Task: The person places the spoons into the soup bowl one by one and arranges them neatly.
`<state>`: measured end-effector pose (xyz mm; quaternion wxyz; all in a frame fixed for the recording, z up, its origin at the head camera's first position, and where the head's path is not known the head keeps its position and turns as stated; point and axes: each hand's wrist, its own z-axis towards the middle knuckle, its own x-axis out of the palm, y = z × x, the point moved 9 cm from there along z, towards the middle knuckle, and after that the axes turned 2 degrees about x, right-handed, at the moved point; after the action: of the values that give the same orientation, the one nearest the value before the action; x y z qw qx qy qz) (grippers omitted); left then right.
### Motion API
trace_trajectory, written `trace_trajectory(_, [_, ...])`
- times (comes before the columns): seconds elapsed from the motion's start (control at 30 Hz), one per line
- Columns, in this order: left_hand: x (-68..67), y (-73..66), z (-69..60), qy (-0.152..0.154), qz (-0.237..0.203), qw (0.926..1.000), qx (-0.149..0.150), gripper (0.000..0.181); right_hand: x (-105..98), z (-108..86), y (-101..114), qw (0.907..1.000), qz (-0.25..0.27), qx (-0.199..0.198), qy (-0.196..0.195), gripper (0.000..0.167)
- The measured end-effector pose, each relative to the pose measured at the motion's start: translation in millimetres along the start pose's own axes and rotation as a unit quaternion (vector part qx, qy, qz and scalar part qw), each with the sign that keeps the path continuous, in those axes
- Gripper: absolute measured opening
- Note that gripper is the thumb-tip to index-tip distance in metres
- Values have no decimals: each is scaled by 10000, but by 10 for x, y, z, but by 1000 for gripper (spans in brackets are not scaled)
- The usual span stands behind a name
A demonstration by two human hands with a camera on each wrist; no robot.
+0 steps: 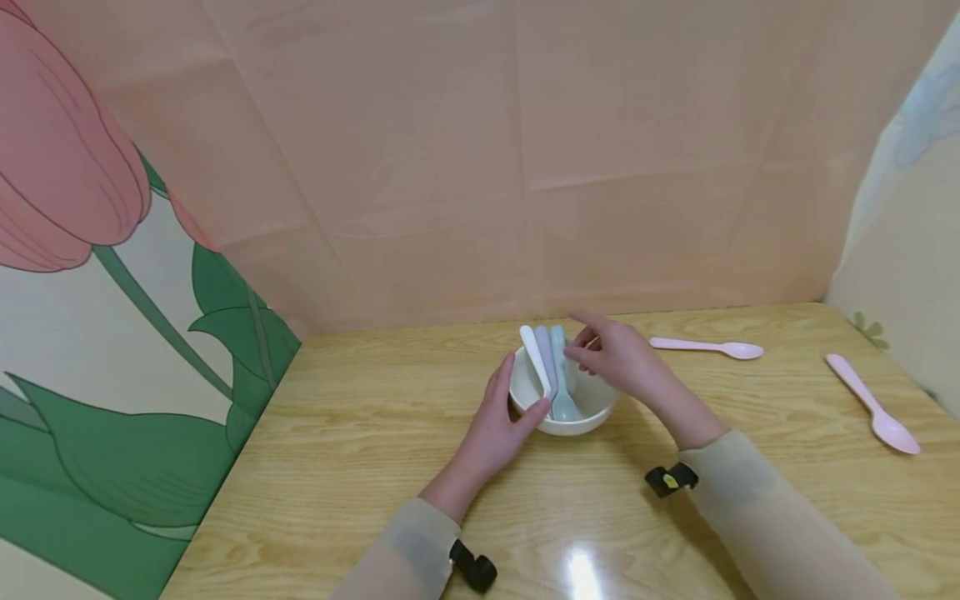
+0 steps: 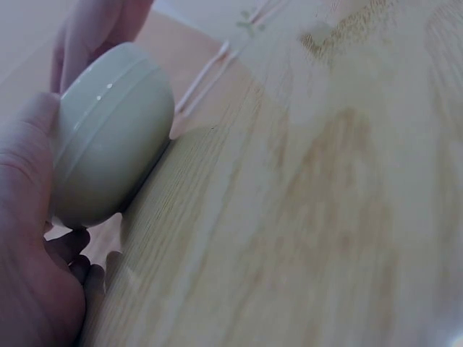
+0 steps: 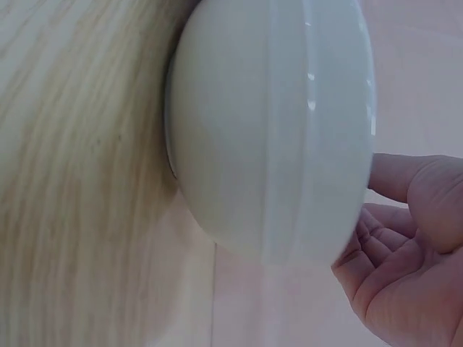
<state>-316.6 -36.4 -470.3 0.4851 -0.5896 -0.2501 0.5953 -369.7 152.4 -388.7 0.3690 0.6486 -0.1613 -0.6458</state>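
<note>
A white bowl (image 1: pixel 577 427) stands upright on the wooden table. A white spoon (image 1: pixel 533 357), a lavender spoon (image 1: pixel 546 350) and a light blue spoon (image 1: pixel 559 367) lean inside it, handles toward the back rim. My left hand (image 1: pixel 498 429) holds the bowl's left side, thumb at the near rim; the left wrist view shows the thumb and fingers spread around the wall. Over the right rim is my right hand (image 1: pixel 615 354), its index finger stretched out and its thumb near the light blue handle. No held thing shows between its loosely bent fingers.
One pink spoon (image 1: pixel 705 346) lies on the table (image 1: pixel 337 467) behind and right of the bowl. Another pink spoon (image 1: pixel 873 407) lies farther right. A pinkish sheet (image 1: pixel 420 183) rises along the back edge, and a flower-printed panel (image 1: pixel 150 450) borders the left side.
</note>
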Motion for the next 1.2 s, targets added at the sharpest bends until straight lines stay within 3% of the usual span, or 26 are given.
trace_trajectory(0.5, [11, 16, 10, -58, -41, 10000, 37, 95, -446, -105, -155, 9982, -79, 125, -582, 69])
trace_trajectory(1.2, [0, 9, -14, -60, -12, 10000, -8, 96, -903, -288, -514, 9960, -230, 297, -811, 80])
